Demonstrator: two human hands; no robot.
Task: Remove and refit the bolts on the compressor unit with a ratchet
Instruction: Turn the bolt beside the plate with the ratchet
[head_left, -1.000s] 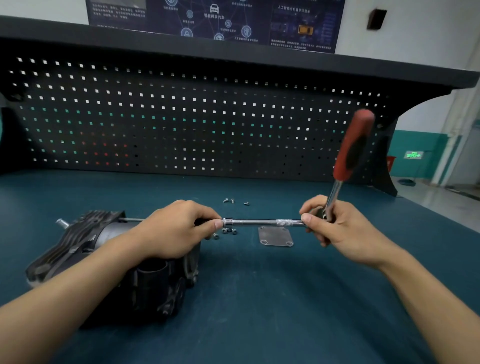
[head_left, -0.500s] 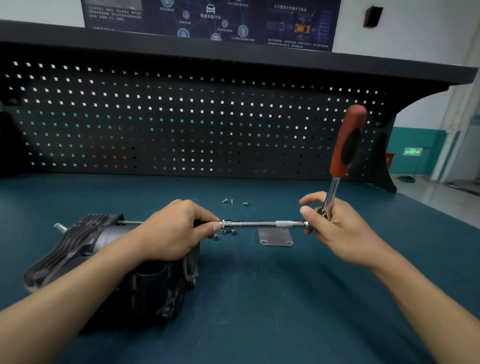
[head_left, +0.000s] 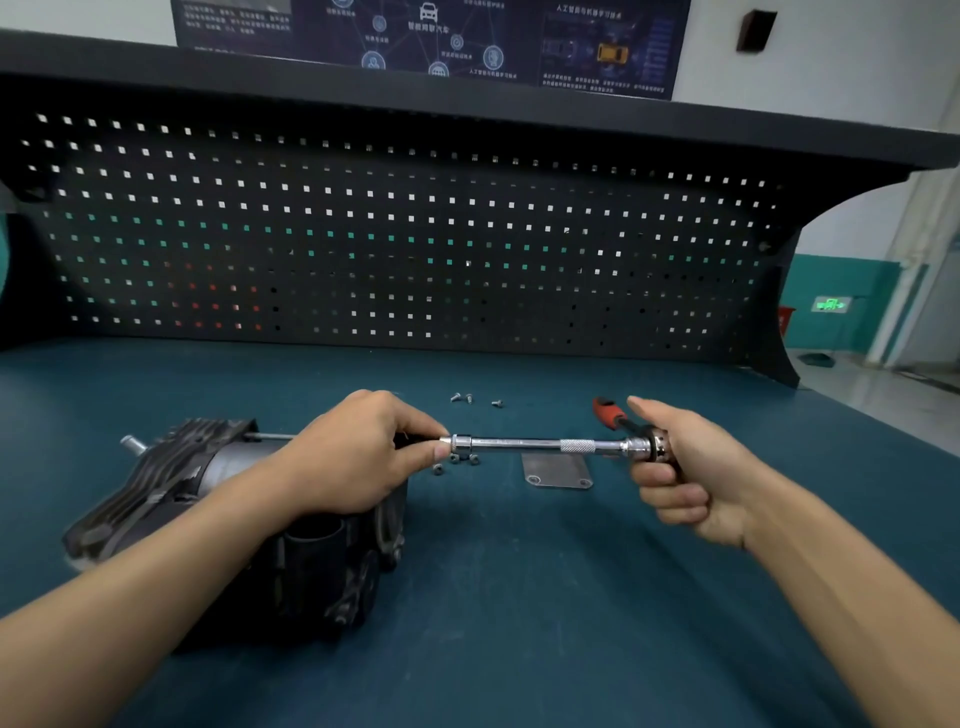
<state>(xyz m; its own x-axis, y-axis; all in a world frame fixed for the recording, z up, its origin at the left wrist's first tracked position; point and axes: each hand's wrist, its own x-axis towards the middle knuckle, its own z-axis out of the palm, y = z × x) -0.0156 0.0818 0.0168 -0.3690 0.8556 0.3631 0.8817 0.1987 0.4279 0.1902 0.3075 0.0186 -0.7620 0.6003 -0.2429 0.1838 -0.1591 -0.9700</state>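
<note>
Fig. | R grip (head_left: 685, 478) wraps ratchet (head_left: 644, 446) head | L grip (head_left: 358, 457) pinches ext. bar (head_left: 524, 444) at socket end | bar axis left–right, toward compressor unit (head_left: 171, 467), left on worktop (head_left: 519, 597), nearer L grip.

A workshop, apparently one set up for automotive training. A heavy workbench (head_left: 519, 597) covered in a dark teal mat fills the view, backed by a black perforated pegboard (head_left: 395, 249) with a dark shelf (head_left: 467, 98) running above it. On the white wall behind hangs a dark blue poster (head_left: 431, 36) with Chinese text, linked icons and pictures of cars, one of them yellow. On the bench lie a black finned compressor unit (head_left: 171, 467), a red-handled ratchet (head_left: 644, 444) with a long chrome extension bar (head_left: 524, 444), loose bolts (head_left: 467, 398) and a small metal plate (head_left: 558, 470). To the right, a green lit exit sign (head_left: 830, 304) glows low on a teal-painted wall (head_left: 852, 275).
</note>
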